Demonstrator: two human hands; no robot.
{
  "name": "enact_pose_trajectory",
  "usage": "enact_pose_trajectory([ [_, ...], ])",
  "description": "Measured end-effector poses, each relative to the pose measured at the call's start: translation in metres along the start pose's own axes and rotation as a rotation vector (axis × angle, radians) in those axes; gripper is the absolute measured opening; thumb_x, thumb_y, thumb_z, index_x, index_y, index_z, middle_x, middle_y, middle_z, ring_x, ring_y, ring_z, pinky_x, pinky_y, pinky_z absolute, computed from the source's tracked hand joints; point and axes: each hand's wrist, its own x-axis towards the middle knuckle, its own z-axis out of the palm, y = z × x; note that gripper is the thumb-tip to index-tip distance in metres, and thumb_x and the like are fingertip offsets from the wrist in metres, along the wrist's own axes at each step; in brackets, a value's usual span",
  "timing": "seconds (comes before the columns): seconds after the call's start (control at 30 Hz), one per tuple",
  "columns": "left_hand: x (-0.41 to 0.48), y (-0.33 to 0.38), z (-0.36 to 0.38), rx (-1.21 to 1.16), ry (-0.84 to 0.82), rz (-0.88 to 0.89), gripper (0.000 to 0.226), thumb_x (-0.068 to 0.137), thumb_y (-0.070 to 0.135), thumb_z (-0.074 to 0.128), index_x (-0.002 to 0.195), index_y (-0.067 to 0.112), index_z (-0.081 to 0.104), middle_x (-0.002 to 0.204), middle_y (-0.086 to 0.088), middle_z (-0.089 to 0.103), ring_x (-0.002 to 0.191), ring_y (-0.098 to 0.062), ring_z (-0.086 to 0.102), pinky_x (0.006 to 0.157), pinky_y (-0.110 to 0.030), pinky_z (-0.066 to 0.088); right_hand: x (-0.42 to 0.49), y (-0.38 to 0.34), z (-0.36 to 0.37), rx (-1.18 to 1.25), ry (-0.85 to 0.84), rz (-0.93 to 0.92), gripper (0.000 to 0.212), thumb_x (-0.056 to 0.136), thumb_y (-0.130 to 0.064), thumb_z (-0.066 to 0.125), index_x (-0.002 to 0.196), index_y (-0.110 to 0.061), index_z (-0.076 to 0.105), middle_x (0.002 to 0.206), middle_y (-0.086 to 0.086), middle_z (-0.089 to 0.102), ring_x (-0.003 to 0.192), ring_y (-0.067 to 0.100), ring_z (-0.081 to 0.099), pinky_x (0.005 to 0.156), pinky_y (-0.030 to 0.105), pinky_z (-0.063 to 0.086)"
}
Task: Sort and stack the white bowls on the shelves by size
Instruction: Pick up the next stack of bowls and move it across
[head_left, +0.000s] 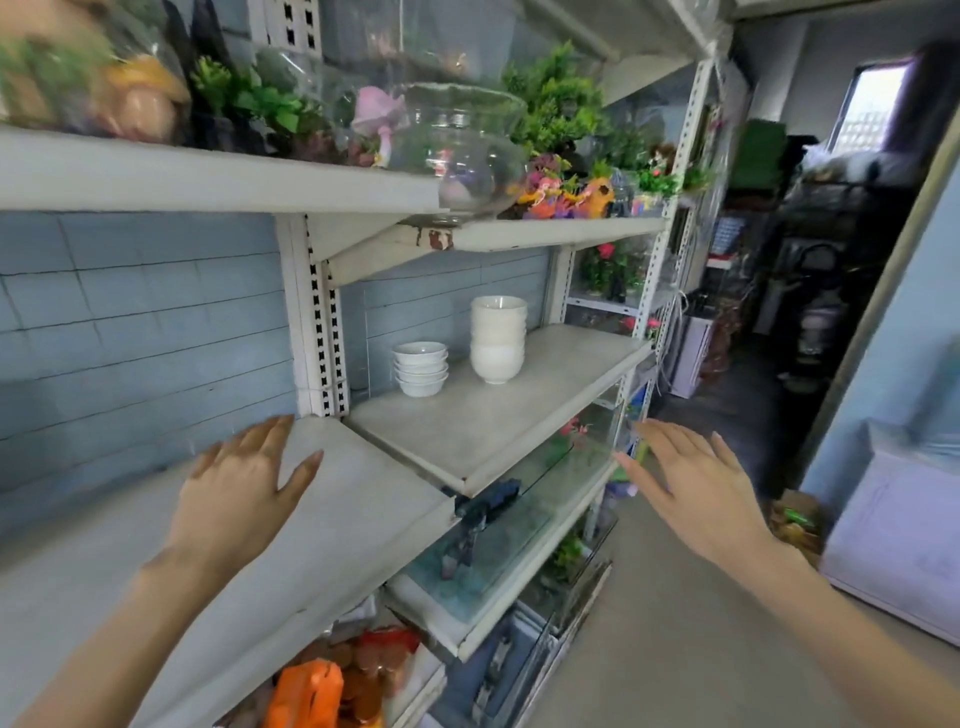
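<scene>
Two stacks of white bowls stand on the middle shelf (498, 415) near the blue wall. The stack of small shallow bowls (420, 368) is on the left. The taller stack of deeper bowls (497, 338) is just to its right. My left hand (244, 483) hovers flat over the nearer shelf board (156, 545) on the left, fingers straight, holding nothing. My right hand (691, 483) is stretched out in the air past the shelf's front edge, fingers spread and empty. Both hands are well short of the bowls.
A glass fishbowl (457, 150) and plastic plants (556, 104) crowd the upper shelf. Glass tanks (519, 519) sit on the lower shelf, orange packets (311, 691) below. A white cabinet (893, 551) stands at the right, with a cluttered dark aisle (810, 291) beyond.
</scene>
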Motion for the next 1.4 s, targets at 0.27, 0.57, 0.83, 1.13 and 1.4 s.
enact_pose_trajectory([
  [0.27,0.101,0.033,0.065,0.010,-0.049,0.103,0.056,0.094,0.043,0.050,0.136,0.007,0.048,0.138,-0.011,0.052,0.125,-0.032,0.049,0.107,-0.048,0.033,0.067,0.047,0.034,-0.053,-0.150,0.139,0.066,0.092,-0.060,0.021,0.150,-0.028,0.014,0.158,-0.005,0.012,0.146,0.015,0.007,0.117,0.045,0.006],
  [0.57,0.199,0.066,0.145,0.050,-0.120,0.179,0.052,0.095,0.043,0.051,0.127,0.002,0.056,0.125,-0.018,0.061,0.111,-0.037,0.060,0.096,-0.051,0.047,0.146,0.086,0.099,-0.011,-0.222,0.238,0.070,0.091,-0.061,0.017,0.151,-0.027,0.004,0.159,-0.007,0.006,0.146,0.013,0.005,0.117,0.042,0.005],
  [0.83,0.244,0.106,0.200,0.061,-0.192,0.081,0.055,0.091,0.038,0.057,0.132,0.001,0.052,0.132,-0.019,0.056,0.122,-0.036,0.053,0.099,-0.051,0.042,0.211,0.146,0.154,0.030,-0.252,0.228,0.067,0.095,-0.058,0.022,0.151,-0.027,0.001,0.159,-0.006,0.002,0.146,0.014,0.002,0.117,0.042,0.002],
  [1.13,0.265,0.172,0.248,0.102,-0.185,-0.115,0.060,0.093,0.042,0.052,0.140,0.006,0.043,0.142,-0.015,0.048,0.129,-0.034,0.047,0.105,-0.047,0.034,0.294,0.225,0.218,0.088,-0.264,0.058,0.077,0.084,-0.067,0.016,0.150,-0.027,0.012,0.158,-0.005,0.013,0.145,0.016,0.011,0.117,0.039,0.009],
  [1.4,0.273,0.226,0.276,-0.079,-0.370,-0.300,0.067,0.095,0.052,0.038,0.151,0.021,0.018,0.157,0.000,0.024,0.140,-0.023,0.032,0.109,-0.037,0.028,0.355,0.249,0.259,0.395,-0.413,-0.141,0.084,0.076,-0.070,0.021,0.149,-0.029,0.011,0.155,-0.004,0.023,0.141,0.017,0.027,0.107,0.036,0.033],
])
